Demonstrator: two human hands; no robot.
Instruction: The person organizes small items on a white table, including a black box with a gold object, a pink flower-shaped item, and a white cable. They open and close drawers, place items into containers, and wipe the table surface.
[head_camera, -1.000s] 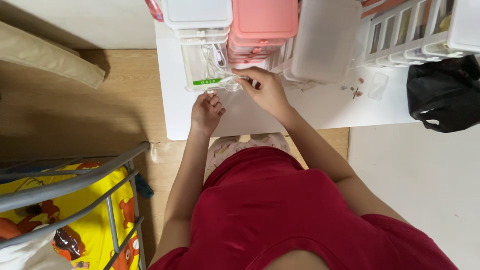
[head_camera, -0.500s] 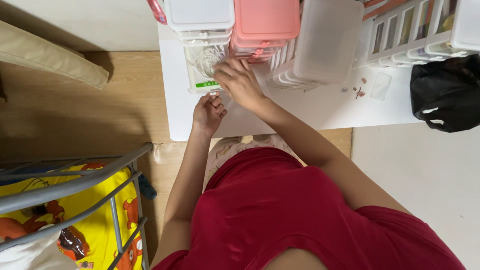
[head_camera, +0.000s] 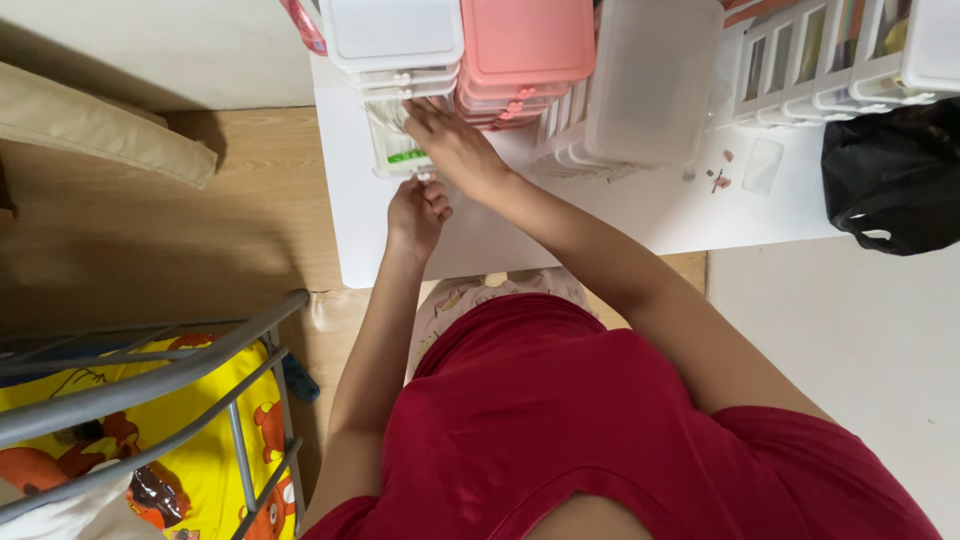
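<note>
Bench (head_camera: 620, 215), white, fills the upper middle of the frame, with stacked white and pink boxes (head_camera: 525, 45) along its top edge. Below the white stack, upper centre-left, a clear drawer (head_camera: 385, 140) with a green label stands pulled out. Right hand (head_camera: 450, 140) lies over the drawer's mouth, fingers spread loosely and reaching inside, touching its contents. Left hand (head_camera: 415, 210), just below, is curled nearly closed, fingertips pinching the drawer's front edge.

clear glossy plastic drawer (head_camera: 392, 140) on smooth matt white table (head_camera: 560, 225).
</note>
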